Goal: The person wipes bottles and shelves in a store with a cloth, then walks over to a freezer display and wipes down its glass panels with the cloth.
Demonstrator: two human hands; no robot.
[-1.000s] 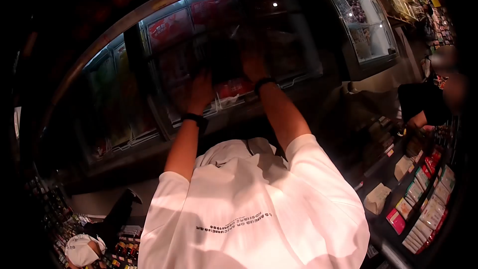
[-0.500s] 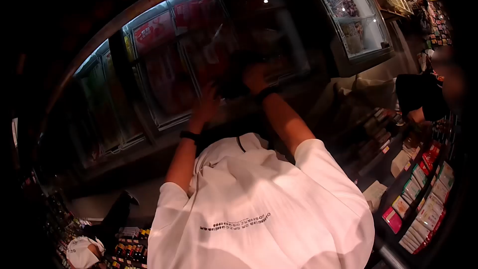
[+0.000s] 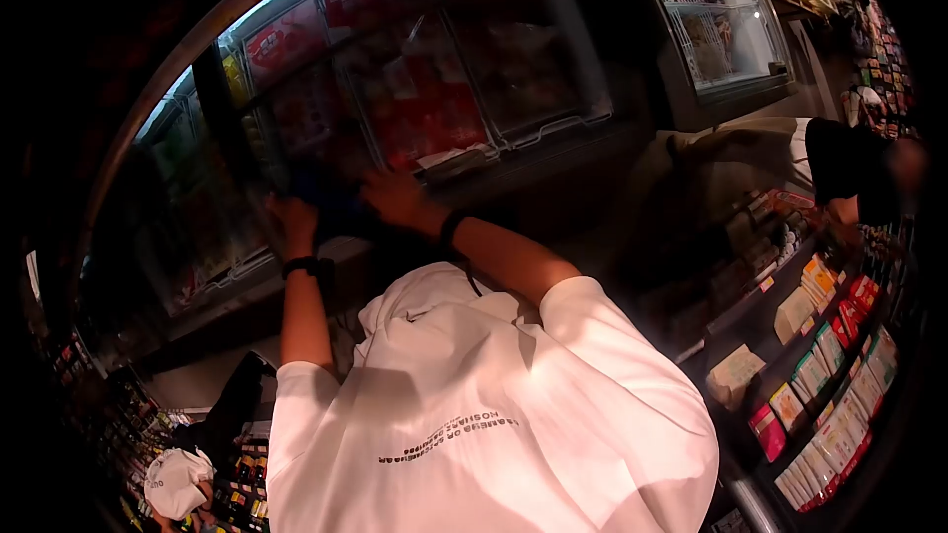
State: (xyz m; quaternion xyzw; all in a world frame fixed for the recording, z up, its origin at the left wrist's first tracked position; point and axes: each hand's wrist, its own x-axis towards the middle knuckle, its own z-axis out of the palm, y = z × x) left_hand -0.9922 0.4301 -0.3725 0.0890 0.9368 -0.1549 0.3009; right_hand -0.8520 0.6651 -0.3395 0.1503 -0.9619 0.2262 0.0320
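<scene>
My left hand [image 3: 294, 217] is at the front edge of a dark freezer case [image 3: 513, 166], its fingers curled at the left side of a dark blue object [image 3: 331, 190]. From the other side, my right hand [image 3: 400, 200] grips the same object, its fingers bent. Shadow hides the object's shape and most fingertips. Behind the hands, wire dividers separate red packages [image 3: 425, 109] inside the case. Both wrists carry dark bands.
A lit case with wire baskets [image 3: 726, 35] stands at the upper right. Shelves of packets [image 3: 834, 424] fill the lower right. A person in dark clothing [image 3: 854, 173] is at the right; another in a white top [image 3: 178, 484] is at the lower left.
Both hands have moved left along the freezer's front edge, with the dark object between them. The red packages formerly behind the hands are now more exposed.
</scene>
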